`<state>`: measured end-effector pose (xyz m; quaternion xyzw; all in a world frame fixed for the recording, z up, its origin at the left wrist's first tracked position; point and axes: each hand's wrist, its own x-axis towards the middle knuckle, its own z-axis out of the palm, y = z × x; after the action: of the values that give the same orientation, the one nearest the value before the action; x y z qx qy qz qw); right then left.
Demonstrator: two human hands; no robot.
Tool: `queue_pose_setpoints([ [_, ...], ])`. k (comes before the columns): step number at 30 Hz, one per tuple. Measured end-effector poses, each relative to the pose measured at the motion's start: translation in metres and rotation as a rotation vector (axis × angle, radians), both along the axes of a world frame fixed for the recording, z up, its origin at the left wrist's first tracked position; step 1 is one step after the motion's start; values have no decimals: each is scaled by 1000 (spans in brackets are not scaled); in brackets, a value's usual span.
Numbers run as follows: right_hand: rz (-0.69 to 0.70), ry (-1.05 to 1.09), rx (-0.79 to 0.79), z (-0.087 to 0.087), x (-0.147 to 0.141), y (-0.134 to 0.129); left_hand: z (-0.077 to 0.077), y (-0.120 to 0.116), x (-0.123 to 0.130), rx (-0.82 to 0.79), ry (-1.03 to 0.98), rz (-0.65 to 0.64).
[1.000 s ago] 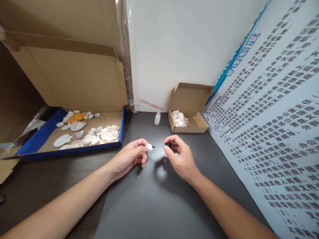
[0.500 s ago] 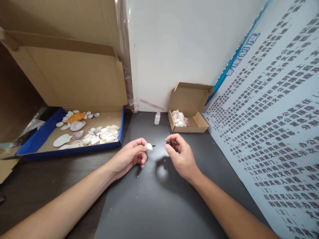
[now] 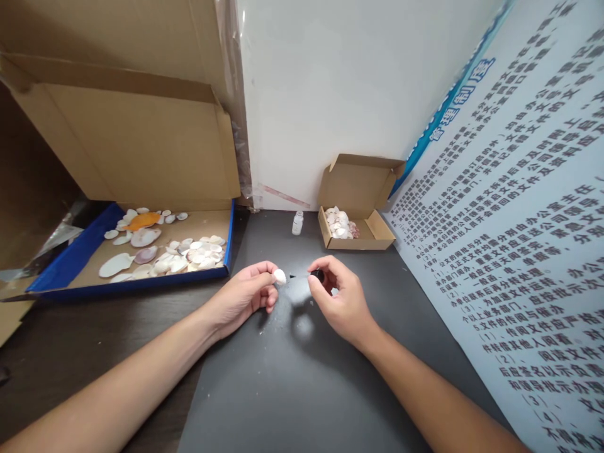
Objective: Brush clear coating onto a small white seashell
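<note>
Between thumb and forefinger, my left hand pinches a small white shell above the dark mat. To its right, my right hand grips a small black cap with a thin stem pointing left, its dark tip a little short of the shell. The shell and the tip are apart. Behind the hands a small clear bottle with a white label stands upright on the mat.
A large blue-edged cardboard box at the left holds several shells and an orange piece. A small open cardboard box at the back right holds more shells. A printed sheet rises along the right side.
My right hand has shifted slightly left with the black cap, showing more of the cap. The shell in my left hand has moved slightly left and up.
</note>
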<state>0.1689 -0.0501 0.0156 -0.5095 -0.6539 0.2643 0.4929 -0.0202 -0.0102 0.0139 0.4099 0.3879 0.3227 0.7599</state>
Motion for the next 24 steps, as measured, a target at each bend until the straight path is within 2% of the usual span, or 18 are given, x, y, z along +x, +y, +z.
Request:
queue_pose_setpoints([
  [5, 62, 53, -4, 2, 1, 0, 3, 0, 0, 3, -5, 6],
  [9, 6, 28, -13, 1, 1, 2, 4, 1, 1, 18, -32, 42],
  [14, 59, 68, -52, -1, 0, 2, 5, 0, 2, 19, -52, 64],
  [18, -15, 8, -23, -2, 0, 2, 5, -1, 1, 9, -67, 55],
  [24, 4, 62, 9, 1, 2, 0, 10, -1, 0, -57, -150, 83],
])
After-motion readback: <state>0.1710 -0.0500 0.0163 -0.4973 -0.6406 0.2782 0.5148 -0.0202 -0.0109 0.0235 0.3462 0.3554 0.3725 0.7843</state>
